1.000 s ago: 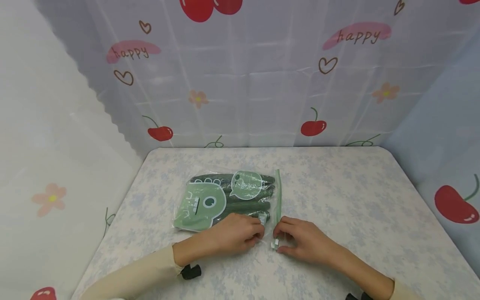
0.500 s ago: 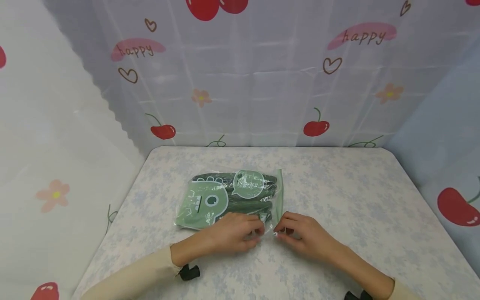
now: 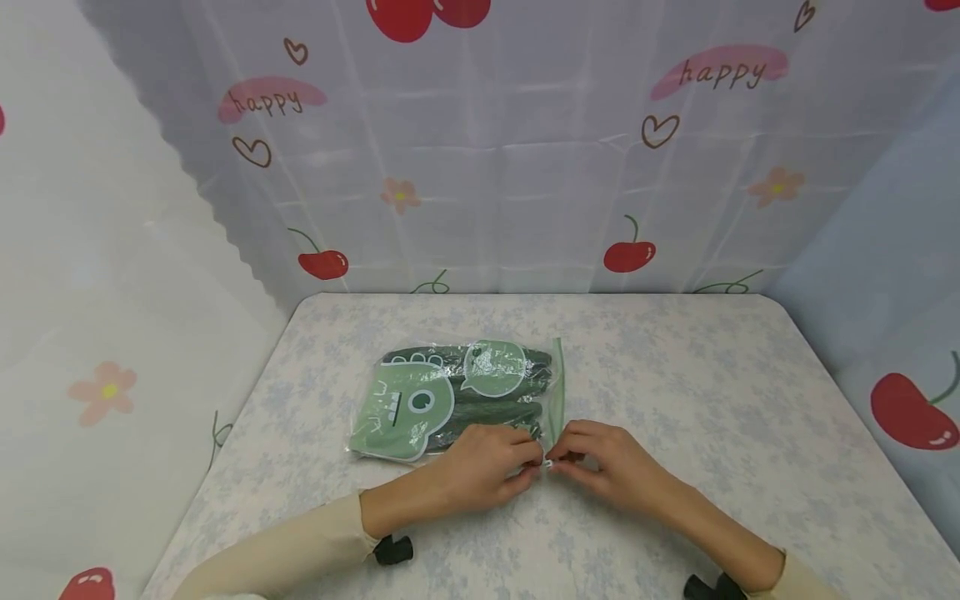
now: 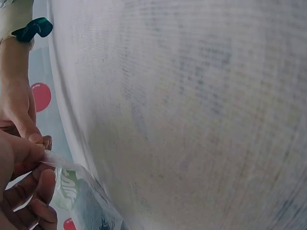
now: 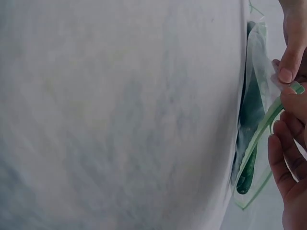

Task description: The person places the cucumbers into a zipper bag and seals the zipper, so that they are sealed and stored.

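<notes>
A clear zip bag with a green cartoon print lies on the table, several dark green cucumbers inside. Its green zip strip runs along the right end. At the near corner of that end, my left hand pinches the clear plastic between thumb and forefinger, as the left wrist view shows. Right beside it, my right hand pinches the near end of the zip strip, where a small white piece peeks out between the fingertips. In the right wrist view the strip slants away from my fingers, a cucumber behind it.
The table has a pale cloth with a faint blue floral pattern. A curtain printed with cherries and hearts stands along its back edge, with similar hangings on both sides. Black wrist mounts sit by the sleeve cuffs.
My left hand has shifted right to the bag's corner, close to the right fingertips. My right hand has moved slightly away from me, bringing the strip's near end and white piece with it.
</notes>
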Demonstrator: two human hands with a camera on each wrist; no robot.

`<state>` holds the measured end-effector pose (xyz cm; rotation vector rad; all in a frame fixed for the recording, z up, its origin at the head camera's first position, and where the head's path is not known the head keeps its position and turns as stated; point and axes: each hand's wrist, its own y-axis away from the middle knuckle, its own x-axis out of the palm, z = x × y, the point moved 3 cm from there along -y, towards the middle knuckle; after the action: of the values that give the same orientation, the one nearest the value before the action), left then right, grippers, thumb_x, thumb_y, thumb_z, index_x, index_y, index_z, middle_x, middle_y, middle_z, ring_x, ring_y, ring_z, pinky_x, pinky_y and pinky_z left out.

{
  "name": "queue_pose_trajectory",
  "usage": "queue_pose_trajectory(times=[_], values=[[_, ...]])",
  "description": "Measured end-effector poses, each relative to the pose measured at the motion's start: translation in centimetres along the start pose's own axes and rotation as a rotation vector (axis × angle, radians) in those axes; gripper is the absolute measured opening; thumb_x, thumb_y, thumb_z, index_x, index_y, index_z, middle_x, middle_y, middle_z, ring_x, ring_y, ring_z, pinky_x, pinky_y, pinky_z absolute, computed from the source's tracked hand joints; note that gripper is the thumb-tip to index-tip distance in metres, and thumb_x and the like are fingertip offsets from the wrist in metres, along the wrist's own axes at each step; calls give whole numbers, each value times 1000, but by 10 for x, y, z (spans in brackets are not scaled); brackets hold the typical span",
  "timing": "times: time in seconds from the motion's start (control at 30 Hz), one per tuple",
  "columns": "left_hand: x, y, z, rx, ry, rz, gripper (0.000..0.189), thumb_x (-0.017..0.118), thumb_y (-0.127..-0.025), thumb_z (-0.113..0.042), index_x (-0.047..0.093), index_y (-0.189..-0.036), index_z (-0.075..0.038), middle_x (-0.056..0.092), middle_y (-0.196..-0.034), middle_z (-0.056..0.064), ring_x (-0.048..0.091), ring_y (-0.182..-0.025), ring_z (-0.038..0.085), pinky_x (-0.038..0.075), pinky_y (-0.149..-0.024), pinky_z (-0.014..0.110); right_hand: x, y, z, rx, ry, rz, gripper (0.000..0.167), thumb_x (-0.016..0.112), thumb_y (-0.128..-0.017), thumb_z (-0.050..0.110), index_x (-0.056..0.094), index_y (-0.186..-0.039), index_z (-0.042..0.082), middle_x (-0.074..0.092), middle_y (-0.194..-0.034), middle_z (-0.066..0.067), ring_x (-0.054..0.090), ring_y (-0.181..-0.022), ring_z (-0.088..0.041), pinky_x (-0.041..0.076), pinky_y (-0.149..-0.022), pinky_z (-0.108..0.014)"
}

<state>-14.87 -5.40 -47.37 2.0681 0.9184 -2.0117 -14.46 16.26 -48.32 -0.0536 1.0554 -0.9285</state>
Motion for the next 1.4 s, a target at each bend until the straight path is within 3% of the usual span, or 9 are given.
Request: queue_pose_trajectory(times=[0.2, 0.4, 0.7, 1.07, 1.4], values=[[-1, 3, -1, -9, 15, 9, 6, 71, -105, -29, 74, -100, -26, 70, -95, -13, 62, -76, 1, 48, -61, 18, -3, -10, 5, -142, 222, 6, 27, 91, -84, 10, 73, -96, 26, 69, -100, 15, 62, -85, 0, 51, -70, -15], [-1, 3, -1, -8, 55, 17, 7, 72, -105, -25, 71, -98, -27, 65, -89, -13, 50, -70, 0, 34, -57, 13, -2, -16, 2, -224, 343, 9, 33, 91, -79, 9, 63, -84, 25, 57, -85, 13, 45, -74, 2, 40, -62, -11], [1, 4, -2, -11, 65, 59, 8, 75, -102, -27, 70, -97, -28, 64, -91, -15, 51, -71, 0, 34, -58, 13, 1, -17, -11, -220, 409, 55, 36, 91, -82, 9, 57, -81, 23, 49, -81, 12, 34, -72, 1, 31, -61, -12], [6, 0, -3, 24, 69, 110, 11, 72, -104, -29, 65, -96, -29, 59, -89, -16, 47, -69, -2, 32, -58, 12, -3, -18, -27, -197, 519, 107, 33, 91, -81, 10, 61, -82, 22, 52, -83, 12, 41, -71, -3, 37, -61, -16], [8, -3, -3, 26, 96, 141, 12, 72, -105, -28, 64, -95, -29, 58, -89, -16, 48, -71, -3, 39, -62, 15, -10, -25, -42, -180, 583, 129, 31, 90, -83, 8, 62, -83, 23, 52, -80, 11, 47, -70, -5, 38, -60, -17]])
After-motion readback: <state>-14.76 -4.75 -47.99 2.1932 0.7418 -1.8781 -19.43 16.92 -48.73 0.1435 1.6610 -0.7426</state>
